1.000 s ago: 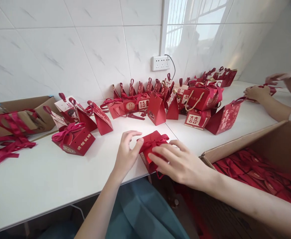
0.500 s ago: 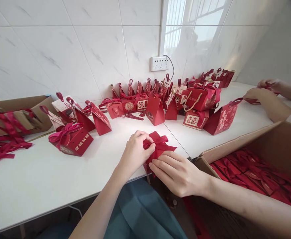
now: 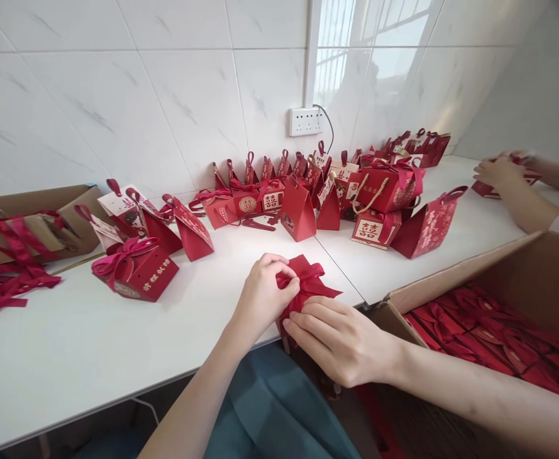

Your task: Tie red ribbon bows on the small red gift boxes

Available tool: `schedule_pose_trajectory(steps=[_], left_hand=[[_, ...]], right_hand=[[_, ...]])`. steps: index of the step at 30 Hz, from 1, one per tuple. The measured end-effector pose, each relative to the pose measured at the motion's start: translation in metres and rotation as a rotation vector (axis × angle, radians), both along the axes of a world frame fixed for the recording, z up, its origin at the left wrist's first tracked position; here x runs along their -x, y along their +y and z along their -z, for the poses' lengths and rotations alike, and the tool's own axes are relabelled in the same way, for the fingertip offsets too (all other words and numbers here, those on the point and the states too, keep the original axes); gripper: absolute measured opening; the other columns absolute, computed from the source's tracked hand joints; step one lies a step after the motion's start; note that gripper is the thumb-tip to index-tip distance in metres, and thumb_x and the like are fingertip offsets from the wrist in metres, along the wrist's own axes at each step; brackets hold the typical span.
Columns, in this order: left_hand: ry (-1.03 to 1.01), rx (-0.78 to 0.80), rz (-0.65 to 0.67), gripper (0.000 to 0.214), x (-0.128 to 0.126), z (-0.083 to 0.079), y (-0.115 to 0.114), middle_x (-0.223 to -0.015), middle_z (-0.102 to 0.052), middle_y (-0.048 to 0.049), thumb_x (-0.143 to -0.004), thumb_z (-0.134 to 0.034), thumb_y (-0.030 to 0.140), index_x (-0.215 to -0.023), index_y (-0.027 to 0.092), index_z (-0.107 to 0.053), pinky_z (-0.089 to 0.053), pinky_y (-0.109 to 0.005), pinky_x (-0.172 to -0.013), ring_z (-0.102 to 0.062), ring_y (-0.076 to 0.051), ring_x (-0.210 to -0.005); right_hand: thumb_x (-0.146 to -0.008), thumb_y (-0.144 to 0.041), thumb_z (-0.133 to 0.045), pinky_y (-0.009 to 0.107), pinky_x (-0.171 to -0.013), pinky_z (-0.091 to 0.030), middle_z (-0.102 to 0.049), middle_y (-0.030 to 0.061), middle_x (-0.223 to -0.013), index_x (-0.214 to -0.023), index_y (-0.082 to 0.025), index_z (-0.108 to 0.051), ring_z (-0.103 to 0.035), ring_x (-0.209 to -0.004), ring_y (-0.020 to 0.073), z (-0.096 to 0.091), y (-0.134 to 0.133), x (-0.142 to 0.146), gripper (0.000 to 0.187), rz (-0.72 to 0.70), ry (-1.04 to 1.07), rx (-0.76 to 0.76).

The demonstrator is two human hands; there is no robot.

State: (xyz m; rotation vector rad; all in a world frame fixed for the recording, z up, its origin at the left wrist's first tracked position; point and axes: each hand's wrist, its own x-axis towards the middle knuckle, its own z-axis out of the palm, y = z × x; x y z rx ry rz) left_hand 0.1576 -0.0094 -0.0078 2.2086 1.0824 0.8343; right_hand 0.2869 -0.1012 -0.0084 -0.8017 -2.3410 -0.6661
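Note:
A red gift box [image 3: 299, 264] stands at the table's front edge, partly covered by both hands. A red ribbon bow [image 3: 312, 273] lies across its top. My left hand [image 3: 268, 288] pinches the bow's left loop between thumb and fingers. From the right, my right hand [image 3: 339, 338] reaches over the near side of the box, its thumb and fingertips closed on the lower part of the ribbon. The ribbon's end in those fingertips is mostly hidden.
A carton [image 3: 451, 274] of flat red boxes stands at right. Finished-looking red boxes [image 3: 298, 210] line the wall. Another box with a bow [image 3: 140, 271] sits left, beside loose ribbons [image 3: 16, 274] and an open carton [image 3: 76, 220]. A co-worker's hands [image 3: 503, 172] hold a red box at far right.
My right hand has shifted slightly down and toward me along the ribbon. My left hand keeps its pinch on the loop. The co-worker's hands and box have moved a little.

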Motion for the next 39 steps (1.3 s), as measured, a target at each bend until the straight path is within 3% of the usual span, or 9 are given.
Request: schedule_pose_trajectory(steps=[9, 12, 14, 16, 18, 20, 32, 36, 39], left_hand=[[0.011, 0.045, -0.025, 0.008, -0.001, -0.001, -0.001, -0.101, -0.06, -0.003, -0.073, -0.057, 0.02, -0.068, 0.021, -0.063, -0.045, -0.035, -0.091, -0.057, -0.02, -0.1], [0.006, 0.061, -0.009, 0.009, 0.0, -0.001, -0.001, -0.101, -0.059, -0.0038, -0.073, -0.057, 0.018, -0.067, 0.02, -0.063, -0.045, -0.036, -0.091, -0.057, -0.021, -0.1], [0.0, 0.058, 0.013, 0.009, 0.001, 0.0, 0.0, -0.102, -0.058, -0.0044, -0.074, -0.057, 0.019, -0.068, 0.02, -0.063, -0.045, -0.037, -0.091, -0.057, -0.021, -0.101], [-0.005, 0.049, 0.019, 0.008, 0.001, 0.001, 0.0, -0.103, -0.058, -0.0048, -0.075, -0.057, 0.02, -0.07, 0.02, -0.063, -0.045, -0.037, -0.09, -0.057, -0.022, -0.101], [-0.005, 0.047, 0.013, 0.007, 0.001, 0.002, 0.0, -0.102, -0.058, -0.0046, -0.074, -0.057, 0.021, -0.069, 0.02, -0.062, -0.045, -0.038, -0.091, -0.057, -0.022, -0.101], [-0.007, 0.045, 0.011, 0.007, 0.001, 0.002, 0.0, -0.102, -0.058, -0.0044, -0.074, -0.057, 0.021, -0.069, 0.02, -0.061, -0.045, -0.038, -0.091, -0.057, -0.022, -0.101], [0.001, 0.063, 0.021, 0.008, 0.001, 0.002, 0.0, -0.103, -0.058, -0.0048, -0.074, -0.056, 0.021, -0.067, 0.02, -0.061, -0.046, -0.038, -0.089, -0.057, -0.022, -0.1], [-0.029, 0.054, 0.044, 0.007, 0.003, 0.002, 0.0, -0.102, -0.059, -0.0046, -0.075, -0.055, 0.022, -0.071, 0.021, -0.061, -0.045, -0.036, -0.089, -0.057, -0.021, -0.1], [-0.134, 0.003, -0.024, 0.018, 0.008, 0.002, -0.001, -0.106, -0.058, -0.0056, -0.078, -0.057, 0.033, -0.091, 0.021, -0.059, -0.043, -0.035, -0.091, -0.055, -0.021, -0.104]], right_hand=[[-0.087, -0.012, -0.048, 0.032, -0.068, -0.05, -0.063, 0.0076, -0.071, -0.089, -0.01, -0.061, -0.06, -0.073, 0.0185, -0.003, -0.005, -0.003, 0.013, -0.045, 0.068, 0.07], [-0.088, -0.031, -0.05, 0.033, -0.065, -0.047, -0.063, 0.0088, -0.076, -0.086, -0.013, -0.059, -0.058, -0.072, 0.0196, -0.012, -0.004, -0.02, 0.02, 0.183, 0.247, 0.171], [-0.088, -0.041, -0.045, 0.033, -0.062, -0.044, -0.061, 0.0089, -0.075, -0.078, -0.015, -0.058, -0.056, -0.068, 0.0201, -0.016, 0.001, -0.034, 0.031, 0.447, 0.36, 0.376], [-0.089, -0.047, -0.04, 0.031, -0.058, -0.041, -0.059, 0.0058, -0.068, -0.068, -0.017, -0.055, -0.053, -0.061, 0.018, -0.016, 0.008, -0.045, 0.039, 0.582, 0.441, 0.745], [-0.087, -0.05, -0.039, 0.028, -0.056, -0.038, -0.056, 0.0024, -0.062, -0.063, -0.018, -0.052, -0.05, -0.057, 0.0156, -0.012, 0.014, -0.053, 0.042, 0.516, 0.533, 1.112], [-0.084, -0.052, -0.042, 0.027, -0.056, -0.037, -0.053, 0.0005, -0.062, -0.062, -0.018, -0.051, -0.047, -0.058, 0.0141, -0.008, 0.017, -0.057, 0.041, 0.393, 0.637, 1.294], [-0.081, -0.053, -0.049, 0.025, -0.052, -0.025, -0.038, -0.0044, -0.057, -0.062, -0.018, -0.047, -0.032, -0.055, 0.0105, -0.015, 0.011, -0.072, 0.04, 0.319, 0.677, 1.421], [-0.077, -0.059, -0.051, 0.025, -0.054, -0.032, -0.05, -0.001, -0.063, -0.068, -0.018, -0.056, -0.041, -0.058, 0.0125, -0.022, 0.014, -0.088, 0.043, 0.345, 0.576, 1.424], [-0.074, -0.071, -0.045, 0.029, -0.062, -0.039, -0.058, 0.0041, -0.072, -0.078, -0.016, -0.058, -0.051, -0.067, 0.017, -0.025, 0.026, -0.092, 0.056, 0.373, 0.628, 1.26]])
